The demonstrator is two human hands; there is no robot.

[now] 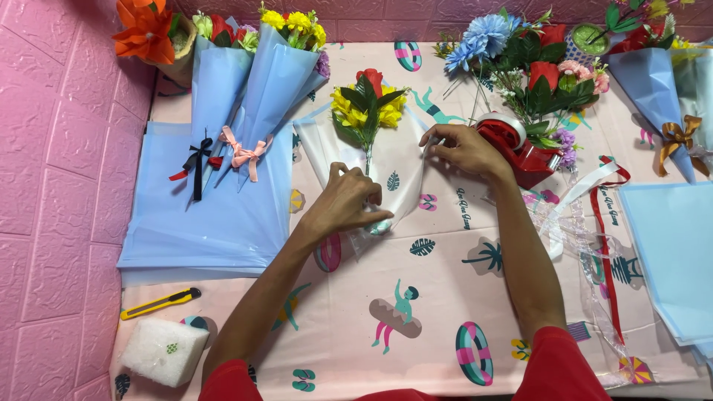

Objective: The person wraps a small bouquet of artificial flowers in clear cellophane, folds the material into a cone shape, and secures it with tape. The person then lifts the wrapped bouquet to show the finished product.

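A small bunch of artificial flowers (pixel 369 104), one red and some yellow, lies on a clear plastic wrapping sheet (pixel 405 182) in the middle of the table. My left hand (pixel 347 200) pinches the folded sheet around the stems at the bottom. My right hand (pixel 464 148) rests at the sheet's right edge, fingers against a red tape dispenser (pixel 520 148) with a roll of clear tape.
Finished bouquets in light blue paper (pixel 245 96) lie on a stack of blue sheets (pixel 208 215) at left. More loose flowers (pixel 535 67) and ribbons (pixel 605 223) sit at right, with blue paper (pixel 672 252). A yellow utility knife (pixel 160 304) and white foam block (pixel 165 351) lie front left.
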